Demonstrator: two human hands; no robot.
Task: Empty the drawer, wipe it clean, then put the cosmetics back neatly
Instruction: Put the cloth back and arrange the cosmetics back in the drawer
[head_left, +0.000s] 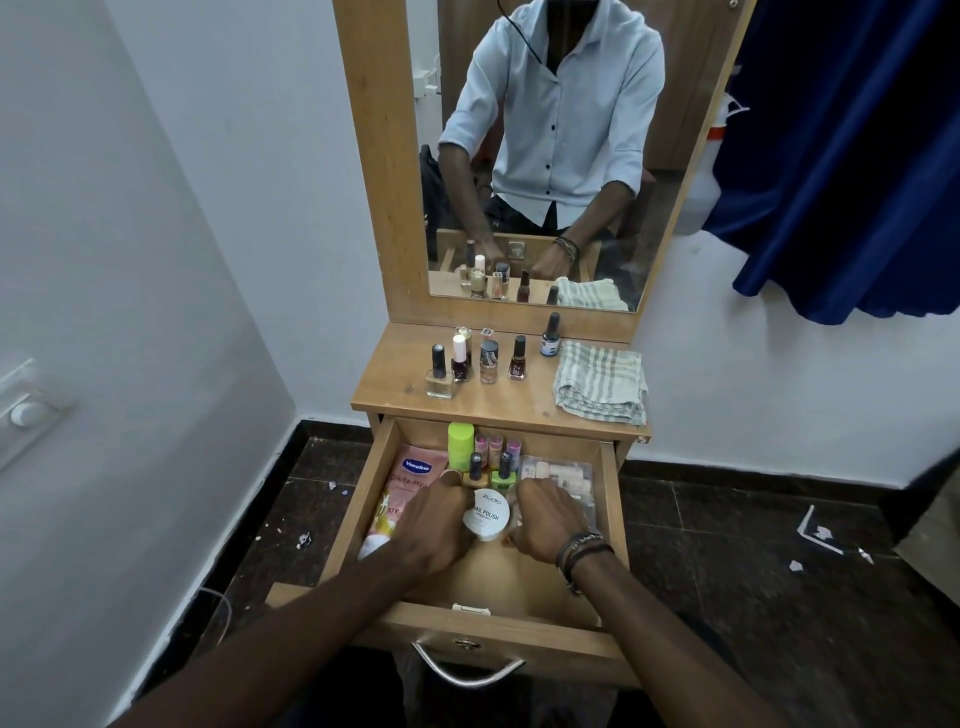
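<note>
The wooden drawer is pulled out and holds cosmetics. A pink Vaseline tube lies at its left and a lime-green container stands at the back. Small pink-capped bottles, an orange nail polish and a green nail polish are near it. A white round nail-polish-remover jar sits between my hands. My left hand is curled beside the orange bottle. My right hand is curled beside the green bottle, over a clear bag of small items. What the fingers hold is hidden.
On the dresser top stand several nail polish bottles and a folded striped cloth. A mirror rises behind. A white wall is at the left, a blue curtain at the right. Scraps litter the dark floor.
</note>
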